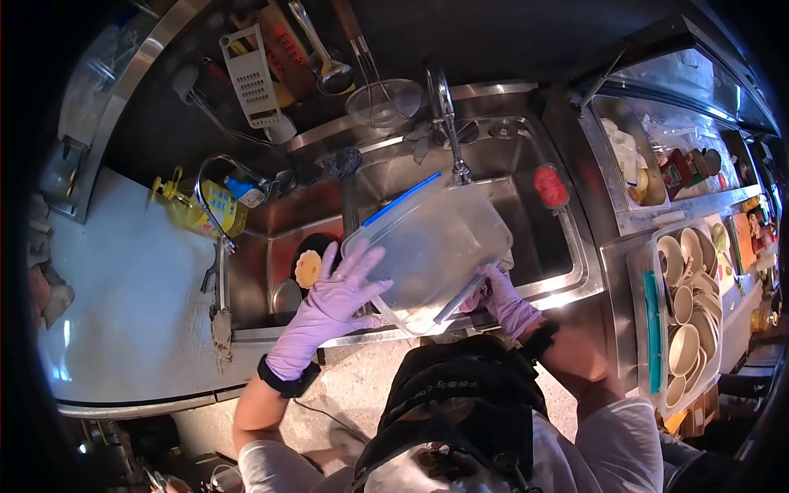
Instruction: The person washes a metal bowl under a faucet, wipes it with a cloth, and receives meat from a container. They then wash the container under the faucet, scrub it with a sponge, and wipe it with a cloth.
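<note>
Head view: left hand (333,300) fingers splayed on tub (431,246); right hand (503,302) clamped on rim; faucet (448,123) behind.

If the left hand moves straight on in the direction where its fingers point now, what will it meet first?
The left hand points up and right, its spread fingers already against the tilted plastic container. It would press into that container first; the sink lies beyond.

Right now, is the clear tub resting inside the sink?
No, left hand props and right hand grips the tub, tilted above the sink.
</note>
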A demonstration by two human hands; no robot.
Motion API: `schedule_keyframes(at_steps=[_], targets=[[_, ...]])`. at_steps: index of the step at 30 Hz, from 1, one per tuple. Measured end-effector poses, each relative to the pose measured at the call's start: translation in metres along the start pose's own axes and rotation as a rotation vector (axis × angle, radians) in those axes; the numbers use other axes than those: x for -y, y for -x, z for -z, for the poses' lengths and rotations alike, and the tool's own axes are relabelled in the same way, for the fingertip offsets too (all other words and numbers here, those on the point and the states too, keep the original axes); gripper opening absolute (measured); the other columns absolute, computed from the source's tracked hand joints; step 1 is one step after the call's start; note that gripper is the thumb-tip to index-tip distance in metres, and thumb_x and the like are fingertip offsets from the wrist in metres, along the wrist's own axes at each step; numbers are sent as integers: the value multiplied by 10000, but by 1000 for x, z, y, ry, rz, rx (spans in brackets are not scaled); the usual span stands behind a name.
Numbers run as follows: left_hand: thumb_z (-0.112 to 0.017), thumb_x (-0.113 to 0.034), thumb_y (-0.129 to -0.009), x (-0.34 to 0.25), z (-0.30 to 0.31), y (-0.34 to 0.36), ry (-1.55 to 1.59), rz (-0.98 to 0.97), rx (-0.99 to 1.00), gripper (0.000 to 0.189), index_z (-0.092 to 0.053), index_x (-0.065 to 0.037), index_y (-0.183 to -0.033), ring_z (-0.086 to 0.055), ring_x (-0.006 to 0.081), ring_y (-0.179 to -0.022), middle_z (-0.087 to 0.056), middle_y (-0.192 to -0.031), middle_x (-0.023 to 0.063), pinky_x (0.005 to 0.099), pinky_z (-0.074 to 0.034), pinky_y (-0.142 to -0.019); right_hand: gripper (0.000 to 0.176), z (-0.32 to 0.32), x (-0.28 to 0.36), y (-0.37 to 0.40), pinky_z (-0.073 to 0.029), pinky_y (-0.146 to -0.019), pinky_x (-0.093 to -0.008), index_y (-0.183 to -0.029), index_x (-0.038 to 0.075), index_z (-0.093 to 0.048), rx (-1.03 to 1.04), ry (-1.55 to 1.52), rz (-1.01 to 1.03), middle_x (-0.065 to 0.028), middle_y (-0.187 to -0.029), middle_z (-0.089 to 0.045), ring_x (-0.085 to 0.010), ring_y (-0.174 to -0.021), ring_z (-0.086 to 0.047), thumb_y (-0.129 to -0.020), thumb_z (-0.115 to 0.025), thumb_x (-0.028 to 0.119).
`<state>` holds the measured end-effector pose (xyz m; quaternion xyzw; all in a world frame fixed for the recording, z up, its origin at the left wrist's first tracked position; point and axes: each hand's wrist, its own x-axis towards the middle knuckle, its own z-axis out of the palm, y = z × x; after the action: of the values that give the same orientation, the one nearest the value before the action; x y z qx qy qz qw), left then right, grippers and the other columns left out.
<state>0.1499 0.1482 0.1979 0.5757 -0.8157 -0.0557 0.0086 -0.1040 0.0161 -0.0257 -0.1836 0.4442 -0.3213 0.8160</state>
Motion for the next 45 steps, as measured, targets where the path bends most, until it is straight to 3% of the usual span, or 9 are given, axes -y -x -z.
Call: schedule_keyframes(at_steps=[6, 10, 16, 18, 20, 25, 27, 30, 45], targets=[[-676, -113, -799, -55, -82, 3, 1448, 605, -648, 936, -49, -265, -1477, -162, 250, -1395, -57, -1536, 108, 368, -217, -1115, 342, -2, 14, 11, -463, -382, -204, -1079, 144, -479, -30, 29, 158, -6, -801, -583, -96, -493, -553, -772, -607, 67], [-614, -59, -841, -63, -115, -17, 1725, 1134, -700, 801, -121, -208, -1455, -437, 204, -1221, -362, -1392, 106, 330, -358, -1033, 269, 6, 23, 15, -416, -361, -194, -989, 136, -485, 72, 93, 170, -1, -741, -570, -83, -458, -524, -780, -627, 44], [-582, 2, -789, -35, -177, -18, 1339, 1024, -1046, 513, -439, -16, -1281, -557, 185, -994, -540, -1167, 92, 291, -452, -866, 190, 22, 61, 27, -419, -405, -215, -988, 121, -501, 225, 113, 55, 12, -699, -554, -98, -465, -494, -860, -632, 172], [-587, 6, -779, -42, -160, -19, 1449, 1107, -1107, 503, -456, -13, -1265, -554, 177, -987, -556, -1125, 84, 291, -453, -860, 192, 27, 66, 32, -490, -527, -266, -1022, 82, -558, 117, -55, 144, -24, -800, -591, -128, -637, -584, -850, -634, 124], [-596, 8, -771, -38, -176, -16, 1308, 1140, -1081, 507, -457, -6, -1257, -557, 166, -976, -566, -1101, 80, 290, -464, -838, 263, 61, 101, 31, -518, -721, -274, -1116, 52, -551, 586, 3, 45, -56, -912, -619, -157, -835, -609, -872, -600, 136], [-576, 0, -786, -47, -172, -43, 1313, 1132, -1157, 459, -479, -19, -1234, -565, 160, -947, -585, -1078, 93, 276, -461, -814, 432, 35, 141, 40, -460, -946, -337, -1311, 42, -437, 434, 254, 405, -122, -1227, -541, -227, -1123, -541, -914, -527, 188], [-564, 7, -782, -22, -209, -61, 1163, 1157, -1286, 485, -470, -17, -1257, -557, 179, -996, -574, -1103, 113, 281, -448, -858, 384, 14, 153, 52, -468, -916, -315, -1272, 19, -453, 409, 254, 311, -95, -1166, -572, -195, -1068, -567, -911, -526, 126], [-543, 23, -779, -16, -206, -62, 1105, 1165, -709, 527, -447, -12, -1296, -497, 213, -1150, -514, -1241, 152, 288, -386, -965, 320, -21, 151, 61, -459, -927, -305, -1221, 48, -478, 459, 234, 336, -62, -1146, -569, -178, -1058, -567, -908, -529, 95], [-517, 42, -753, -98, -181, 27, 1116, 890, -779, 829, -111, -64, -1469, -188, 213, -1393, -145, -1523, 144, 264, -237, -1082, 371, -56, 67, -15, -511, -768, -308, -1211, 68, -474, 872, 1198, -217, -48, -1071, -572, -147, -994, -546, -847, -542, 45]])
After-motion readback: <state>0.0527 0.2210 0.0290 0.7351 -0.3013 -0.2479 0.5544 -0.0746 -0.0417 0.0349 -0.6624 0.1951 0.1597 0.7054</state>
